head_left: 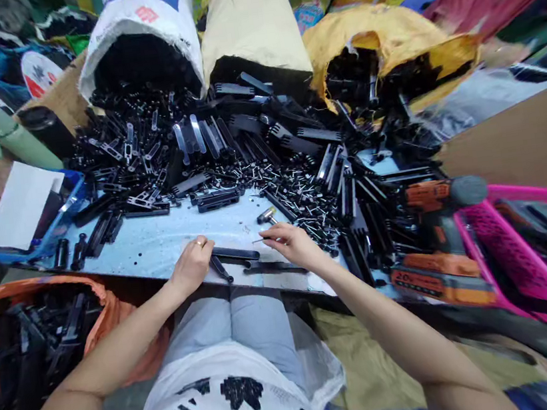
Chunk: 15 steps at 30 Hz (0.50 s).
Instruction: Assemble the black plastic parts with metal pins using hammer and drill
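Reaching over the near edge of the tabletop, the forearms are slanted inward. In the left hand, the ends of two spread black bars are held by that edge's middle; beside them a black strip is laid along the edge. By the right hand, a thin pin is pinched, tip leftward.
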Each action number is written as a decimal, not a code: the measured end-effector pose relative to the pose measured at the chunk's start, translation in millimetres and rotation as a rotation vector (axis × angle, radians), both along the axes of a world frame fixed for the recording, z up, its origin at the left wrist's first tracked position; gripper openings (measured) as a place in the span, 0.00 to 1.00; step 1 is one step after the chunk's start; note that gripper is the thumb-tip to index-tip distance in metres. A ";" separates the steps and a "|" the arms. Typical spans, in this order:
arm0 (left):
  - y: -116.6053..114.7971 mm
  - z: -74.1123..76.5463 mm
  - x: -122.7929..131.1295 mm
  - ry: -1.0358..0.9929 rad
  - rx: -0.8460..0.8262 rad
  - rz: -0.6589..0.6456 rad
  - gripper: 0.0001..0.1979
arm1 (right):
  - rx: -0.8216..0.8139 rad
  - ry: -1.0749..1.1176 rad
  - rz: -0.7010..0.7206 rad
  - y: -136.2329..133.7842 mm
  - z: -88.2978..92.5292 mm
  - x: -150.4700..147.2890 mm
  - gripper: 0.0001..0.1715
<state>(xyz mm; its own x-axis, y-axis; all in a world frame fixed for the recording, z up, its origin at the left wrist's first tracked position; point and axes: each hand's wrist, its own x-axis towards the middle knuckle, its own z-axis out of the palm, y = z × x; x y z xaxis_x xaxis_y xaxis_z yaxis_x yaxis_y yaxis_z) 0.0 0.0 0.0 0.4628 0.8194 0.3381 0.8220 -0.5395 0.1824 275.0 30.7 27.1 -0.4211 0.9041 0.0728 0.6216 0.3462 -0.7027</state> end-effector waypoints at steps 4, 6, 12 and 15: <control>3.1 -2.3 0.1 -0.043 0.000 0.076 0.15 | -0.055 0.011 -0.048 -5.3 3.0 -4.7 0.11; 2.2 -3.0 0.9 -0.057 -0.007 0.049 0.15 | -0.089 0.018 -0.080 -8.0 5.0 -7.0 0.09; -2.6 -3.7 3.1 -0.071 0.025 0.091 0.16 | -0.051 0.003 -0.051 -12.5 7.6 -10.0 0.07; -3.1 -4.5 4.8 -0.034 0.004 0.082 0.16 | -0.028 -0.019 -0.036 -13.2 4.7 -9.8 0.07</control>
<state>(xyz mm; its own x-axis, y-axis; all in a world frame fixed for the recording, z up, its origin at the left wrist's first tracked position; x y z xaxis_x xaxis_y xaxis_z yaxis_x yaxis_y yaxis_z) 4.8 -3.1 -4.5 0.3819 0.8528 0.3562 0.8569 -0.4711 0.2092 265.1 17.5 31.8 -0.3894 0.9202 0.0397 0.6467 0.3039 -0.6996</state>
